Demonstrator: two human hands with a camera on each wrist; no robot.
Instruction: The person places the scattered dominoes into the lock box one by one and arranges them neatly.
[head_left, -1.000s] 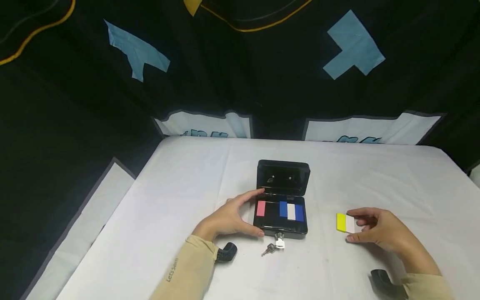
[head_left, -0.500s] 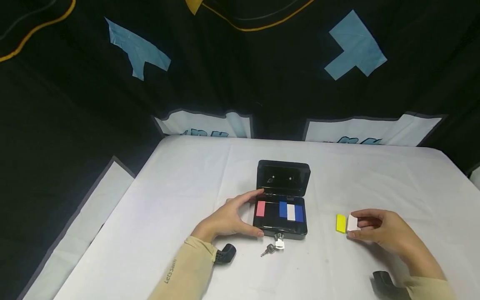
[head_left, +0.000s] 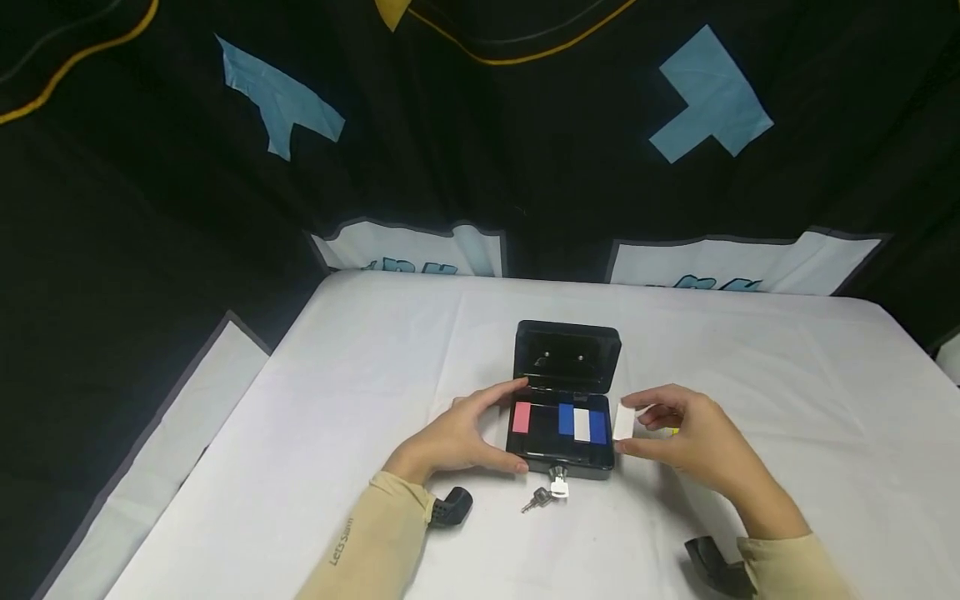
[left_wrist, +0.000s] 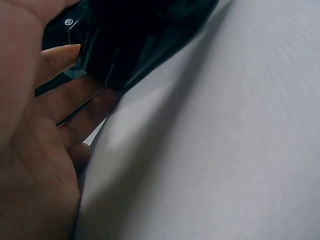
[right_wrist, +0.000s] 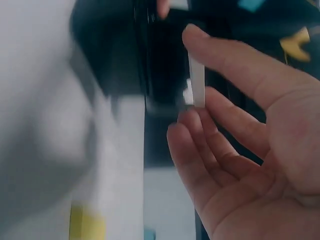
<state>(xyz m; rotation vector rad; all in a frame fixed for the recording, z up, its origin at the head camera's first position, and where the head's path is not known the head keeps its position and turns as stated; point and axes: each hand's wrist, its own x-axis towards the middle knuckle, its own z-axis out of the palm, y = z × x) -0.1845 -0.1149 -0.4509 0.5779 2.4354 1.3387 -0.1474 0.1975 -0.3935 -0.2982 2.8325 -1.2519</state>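
A small black metal cash box (head_left: 542, 450) stands on the white table with its lid (head_left: 566, 354) raised. Inside lie a pink block (head_left: 521, 417), two blue blocks (head_left: 566, 418) and a white block (head_left: 582, 425) between the blue ones. My left hand (head_left: 459, 432) holds the box's left side, thumb at the front corner, index finger near the hinge. Between thumb and fingertips my right hand (head_left: 690, 429) pinches another white block (head_left: 624, 422), just beside the box's right wall. In the right wrist view this block (right_wrist: 198, 82) appears edge-on. A yellow block (head_left: 674, 431) is mostly hidden behind the right hand.
Keys (head_left: 537, 499) hang from the lock at the box's front and lie on the white tablecloth (head_left: 375, 375). A black curtain (head_left: 487, 167) with blue patches hangs behind the table. Dark wrist devices (head_left: 452, 507) show at both sleeves.
My right hand has taken the white block from beside the yellow one and carried it left to the box. The left hand and the box stay where they were.
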